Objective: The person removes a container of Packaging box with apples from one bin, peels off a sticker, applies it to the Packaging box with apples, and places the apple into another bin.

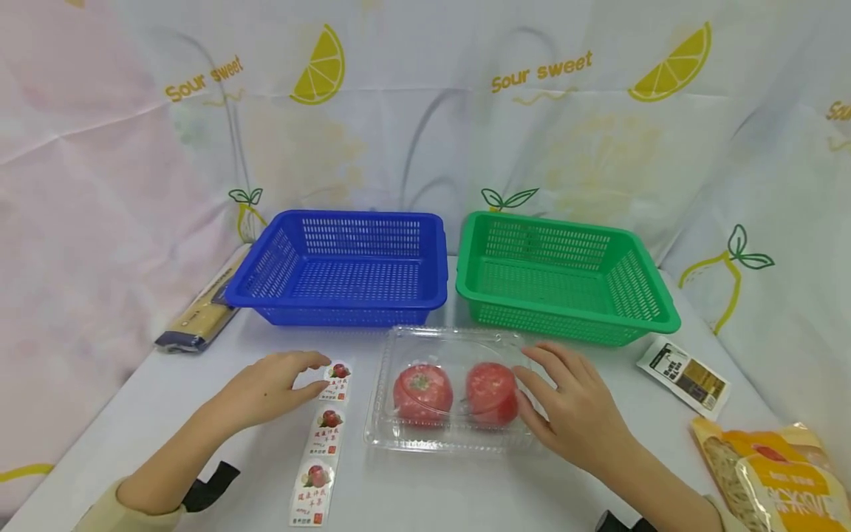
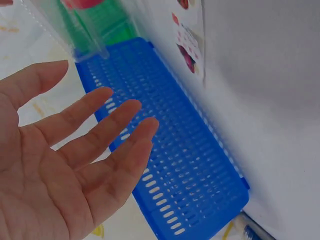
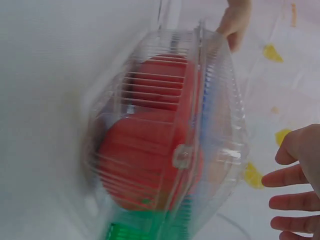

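A clear plastic clamshell box (image 1: pixel 452 436) lies shut on the white table and holds two red tomatoes (image 1: pixel 422 391) (image 1: pixel 492 393). My right hand (image 1: pixel 565 403) is at the box's right side with its fingers spread and relaxed, fingertips at the lid by the right tomato. In the right wrist view the box (image 3: pixel 210 115) is blurred and the fingers (image 3: pixel 292 177) hold nothing. Left of the box lies a strip of three tomato stickers (image 1: pixel 323 436). My left hand (image 1: pixel 279 384) has its fingertips at the top sticker. Its palm (image 2: pixel 65 170) is open and bare.
A blue basket (image 1: pixel 339 299) and a green basket (image 1: pixel 565 307) stand side by side behind the box, both with nothing in them. A spaghetti pack (image 1: pixel 199 310) lies at the far left. A small packet (image 1: pixel 685 375) and an orange bag (image 1: pixel 771 473) lie at the right.
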`<state>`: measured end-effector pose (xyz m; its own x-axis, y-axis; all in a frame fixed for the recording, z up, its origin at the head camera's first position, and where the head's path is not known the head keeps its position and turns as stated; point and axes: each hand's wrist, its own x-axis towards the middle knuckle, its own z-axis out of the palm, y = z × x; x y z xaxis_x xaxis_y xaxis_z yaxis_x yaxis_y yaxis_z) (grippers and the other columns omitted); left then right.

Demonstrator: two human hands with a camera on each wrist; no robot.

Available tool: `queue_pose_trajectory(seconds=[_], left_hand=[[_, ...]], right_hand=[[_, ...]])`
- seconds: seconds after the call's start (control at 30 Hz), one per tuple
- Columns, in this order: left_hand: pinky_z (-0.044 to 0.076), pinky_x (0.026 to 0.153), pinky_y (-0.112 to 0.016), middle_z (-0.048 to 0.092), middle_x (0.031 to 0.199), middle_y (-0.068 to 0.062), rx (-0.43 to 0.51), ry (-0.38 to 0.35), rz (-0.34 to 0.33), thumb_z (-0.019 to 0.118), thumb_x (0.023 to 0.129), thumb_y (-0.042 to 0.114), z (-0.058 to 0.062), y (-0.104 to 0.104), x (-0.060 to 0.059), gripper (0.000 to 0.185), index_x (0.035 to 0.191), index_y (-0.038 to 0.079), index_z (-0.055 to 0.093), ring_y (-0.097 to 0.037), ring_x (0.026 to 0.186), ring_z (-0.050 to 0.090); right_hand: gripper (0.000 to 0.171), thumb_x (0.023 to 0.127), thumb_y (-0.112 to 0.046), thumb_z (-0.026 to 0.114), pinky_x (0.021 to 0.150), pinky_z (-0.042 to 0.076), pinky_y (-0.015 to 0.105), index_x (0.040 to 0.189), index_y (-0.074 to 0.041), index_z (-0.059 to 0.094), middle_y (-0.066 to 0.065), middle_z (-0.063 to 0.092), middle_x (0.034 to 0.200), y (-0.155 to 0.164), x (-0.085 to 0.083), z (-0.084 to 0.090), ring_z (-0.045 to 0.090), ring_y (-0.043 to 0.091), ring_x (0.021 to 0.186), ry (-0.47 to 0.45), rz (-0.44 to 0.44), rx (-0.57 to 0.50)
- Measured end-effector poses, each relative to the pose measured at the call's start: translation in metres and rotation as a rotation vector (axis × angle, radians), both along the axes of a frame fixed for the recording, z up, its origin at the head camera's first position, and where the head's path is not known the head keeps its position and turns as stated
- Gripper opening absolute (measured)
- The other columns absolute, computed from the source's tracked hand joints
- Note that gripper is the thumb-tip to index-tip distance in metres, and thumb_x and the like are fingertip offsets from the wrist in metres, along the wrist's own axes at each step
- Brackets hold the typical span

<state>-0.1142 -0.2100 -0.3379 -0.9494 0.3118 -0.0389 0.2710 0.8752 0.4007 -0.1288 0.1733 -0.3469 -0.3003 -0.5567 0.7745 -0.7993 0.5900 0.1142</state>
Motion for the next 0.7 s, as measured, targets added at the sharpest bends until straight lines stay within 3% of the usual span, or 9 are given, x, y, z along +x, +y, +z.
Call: queue_pose_trajectory(seconds=[0.17,0.33,0.5,0.7], left_hand=[[0.048,0.079,-0.048,0.056,0.117,-0.019,-0.031,-0.049,-0.012,0.067,0.083,0.027,-0.008,-0.011,-0.024,0.044,0.118,0.002,0.057,-0.036,0.103,0.055],[0.044,0.082,-0.055,0.049,0.122,-0.024,-0.115,-0.050,0.036,0.078,0.070,0.032,-0.021,-0.009,-0.039,0.063,0.121,0.003,0.055,-0.041,0.108,0.050],[0.047,0.077,-0.051,0.053,0.111,-0.020,-0.190,-0.085,0.014,0.085,0.057,0.038,-0.034,-0.002,-0.043,0.081,0.122,0.001,0.053,-0.036,0.097,0.053],[0.047,0.070,-0.044,0.048,0.105,-0.012,-0.235,-0.100,0.006,0.085,0.050,0.048,-0.043,0.004,-0.040,0.093,0.123,0.001,0.051,-0.029,0.094,0.046]], right_hand=[[0.034,0.092,-0.024,0.041,0.074,0.047,0.044,0.083,-0.004,0.067,0.012,0.065,0.088,-0.021,0.003,0.015,0.058,0.030,0.086,0.036,0.030,0.028],[0.030,0.090,-0.018,0.042,0.074,0.046,0.039,0.076,-0.006,0.066,0.005,0.063,0.075,-0.050,0.009,0.018,0.058,0.024,0.076,0.096,0.129,0.073],[0.027,0.087,-0.016,0.039,0.074,0.046,0.035,0.077,-0.011,0.064,-0.001,0.060,0.071,-0.073,0.018,0.009,0.057,0.018,0.072,0.167,0.204,0.186],[0.026,0.087,-0.017,0.038,0.074,0.045,0.029,0.079,-0.014,0.063,-0.004,0.062,0.074,-0.083,0.023,0.000,0.056,0.014,0.074,0.101,0.249,0.245]])
